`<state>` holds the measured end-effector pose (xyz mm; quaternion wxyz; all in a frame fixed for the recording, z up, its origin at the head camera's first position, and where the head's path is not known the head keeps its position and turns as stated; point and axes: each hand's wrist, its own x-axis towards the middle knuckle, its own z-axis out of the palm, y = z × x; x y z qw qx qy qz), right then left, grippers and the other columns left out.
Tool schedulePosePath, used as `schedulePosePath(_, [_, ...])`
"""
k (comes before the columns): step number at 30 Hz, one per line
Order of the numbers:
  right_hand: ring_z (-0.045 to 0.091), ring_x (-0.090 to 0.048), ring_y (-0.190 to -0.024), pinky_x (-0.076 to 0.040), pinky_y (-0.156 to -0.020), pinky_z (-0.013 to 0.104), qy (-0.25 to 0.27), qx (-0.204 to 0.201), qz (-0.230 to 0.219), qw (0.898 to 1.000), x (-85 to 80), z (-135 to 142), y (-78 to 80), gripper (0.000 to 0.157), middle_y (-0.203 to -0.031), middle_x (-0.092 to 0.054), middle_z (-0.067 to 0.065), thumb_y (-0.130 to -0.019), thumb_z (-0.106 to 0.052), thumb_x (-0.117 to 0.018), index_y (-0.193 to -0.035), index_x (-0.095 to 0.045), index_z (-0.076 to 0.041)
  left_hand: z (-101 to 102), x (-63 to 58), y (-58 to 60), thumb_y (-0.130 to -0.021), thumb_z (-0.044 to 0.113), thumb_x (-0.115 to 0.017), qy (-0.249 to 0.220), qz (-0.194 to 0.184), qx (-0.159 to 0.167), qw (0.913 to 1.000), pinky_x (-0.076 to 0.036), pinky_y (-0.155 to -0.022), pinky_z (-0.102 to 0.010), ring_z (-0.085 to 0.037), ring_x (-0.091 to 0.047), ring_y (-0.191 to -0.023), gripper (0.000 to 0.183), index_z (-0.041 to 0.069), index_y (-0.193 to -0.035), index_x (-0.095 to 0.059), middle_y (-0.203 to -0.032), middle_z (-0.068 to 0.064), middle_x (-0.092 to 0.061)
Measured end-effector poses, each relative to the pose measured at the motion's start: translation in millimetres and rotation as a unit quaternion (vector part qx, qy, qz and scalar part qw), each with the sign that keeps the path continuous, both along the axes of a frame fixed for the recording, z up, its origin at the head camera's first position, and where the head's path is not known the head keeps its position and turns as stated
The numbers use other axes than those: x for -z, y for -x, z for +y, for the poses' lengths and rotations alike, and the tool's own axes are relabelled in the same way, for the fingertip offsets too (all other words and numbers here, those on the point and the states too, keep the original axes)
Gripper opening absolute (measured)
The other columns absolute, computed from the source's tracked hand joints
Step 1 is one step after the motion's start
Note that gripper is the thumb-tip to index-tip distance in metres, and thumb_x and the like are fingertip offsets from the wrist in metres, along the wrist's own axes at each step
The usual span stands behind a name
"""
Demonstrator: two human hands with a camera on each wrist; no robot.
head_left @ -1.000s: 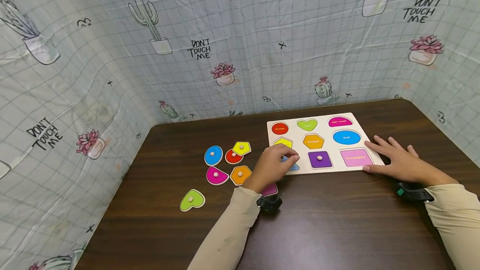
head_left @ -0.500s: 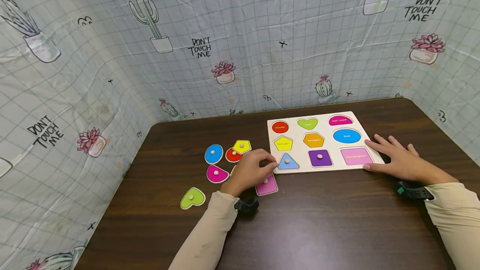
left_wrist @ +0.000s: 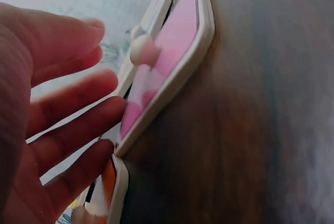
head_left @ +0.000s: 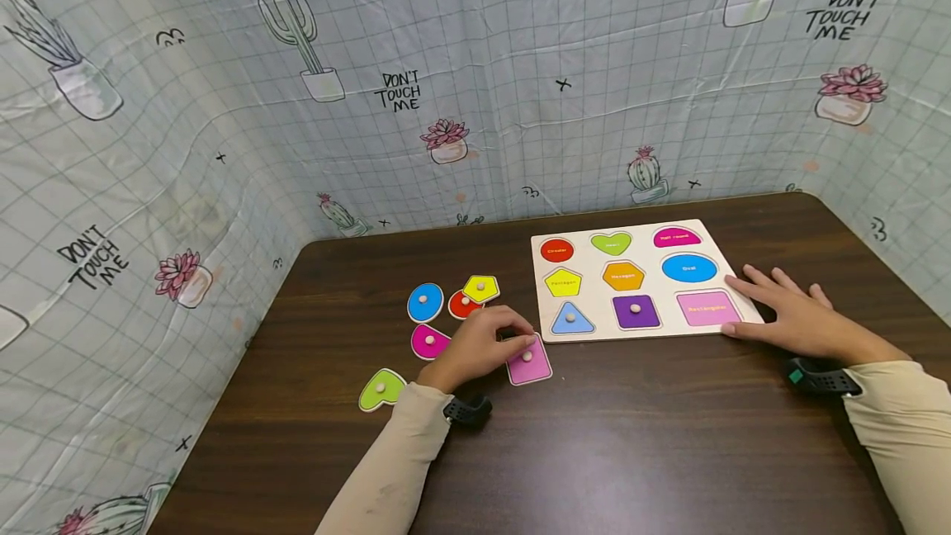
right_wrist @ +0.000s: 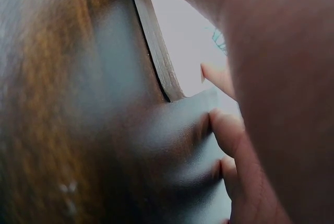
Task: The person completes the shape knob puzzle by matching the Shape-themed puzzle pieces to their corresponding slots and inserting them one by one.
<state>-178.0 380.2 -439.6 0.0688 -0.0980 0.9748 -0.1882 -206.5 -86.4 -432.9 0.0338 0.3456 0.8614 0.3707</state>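
My left hand hovers beside a pink rectangular knob piece lying on the table, left of the puzzle board. In the left wrist view, the thumb and fingers are spread near the piece's wooden knob, with a gap between thumb and knob. An orange piece lies beneath this hand, hidden in the head view. My right hand rests with spread fingers at the board's right edge, thumb on its near corner. A blue triangle and a purple square with knobs sit in the board's bottom row.
Left of the left hand lie loose knob pieces: a blue one, a red one partly under a yellow pentagon, a magenta half round and a green heart. A patterned cloth hangs around the dark wooden table.
My left hand has let go of the triangle's area on the board and moved left, down to the pink rectangular piece. The right hand has stayed at the board's edge.
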Motion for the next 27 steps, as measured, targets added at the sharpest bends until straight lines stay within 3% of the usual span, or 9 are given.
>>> schedulePosePath(12, [0.062, -0.003, -0.141, -0.001, -0.097, 0.084, 0.002, -0.002, 0.001, 1.0, -1.2, 0.4, 0.6, 0.092, -0.159, -0.015, 0.033, -0.09, -0.056, -0.066, -0.157, -0.028, -0.005, -12.3, -1.8, 4.6, -0.09, 0.023, -0.076, 0.008, -0.034, 0.058, 0.9977, -0.049, -0.09, -0.026, -0.009, -0.057, -0.107, 0.028, 0.012, -0.116, -0.074, -0.116, 0.006, -0.068])
schedulePosePath(20, [0.062, -0.004, -0.141, -0.001, -0.096, 0.084, 0.001, -0.003, 0.001, 1.0, -1.2, -0.2, 1.5, 0.092, -0.159, -0.015, 0.033, -0.091, -0.056, -0.065, -0.157, -0.028, -0.005, -15.9, 0.1, 5.6, -0.09, 0.025, -0.073, 0.055, -0.043, 0.071, 0.995, -0.046, -0.1, -0.03, -0.013, -0.053, -0.122, 0.034, 0.014, -0.123, -0.073, -0.128, 0.005, -0.064])
schedulePosePath(27, [0.063, -0.006, -0.14, -0.003, -0.096, 0.084, -0.005, 0.001, -0.001, 1.0, -0.3, -0.5, 1.0, 0.093, -0.158, -0.017, 0.034, -0.089, -0.057, -0.065, -0.156, -0.03, -0.004, -14.7, 0.8, 5.2, -0.09, 0.022, -0.074, 0.07, -0.036, 0.082, 0.9935, -0.044, -0.102, -0.029, -0.013, -0.052, -0.124, 0.03, 0.013, -0.119, -0.075, -0.129, 0.005, -0.063])
